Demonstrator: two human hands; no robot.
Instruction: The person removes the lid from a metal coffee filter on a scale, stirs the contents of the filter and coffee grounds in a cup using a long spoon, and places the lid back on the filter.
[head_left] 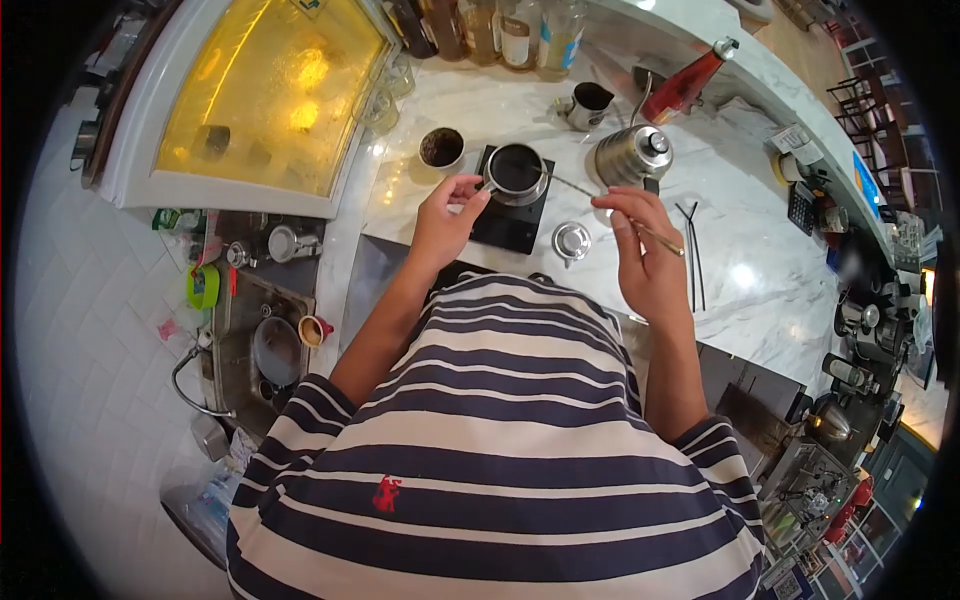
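Observation:
My left hand [447, 222] has its thumb and fingers closed on the handle of a round pot [516, 172] that holds dark liquid. The pot is on a flat black scale [503, 232]. Between the fingers of my right hand [646, 252] is a long thin stirring spoon [572, 185], slanting left with its far end inside the pot. A small round lid-like piece [571, 241] lies between my hands. Left of the pot is a white cup [442, 149] with dark grounds inside. A steel gooseneck kettle [625, 158] stands just beyond my right hand.
A metal pitcher [588, 106] and a red bottle [690, 85] stand at the back. Two dark straws [696, 255] lie right of my hand. Glasses [376, 108] stand by a yellow-lit cabinet [270, 95]. At left is a sink [262, 300].

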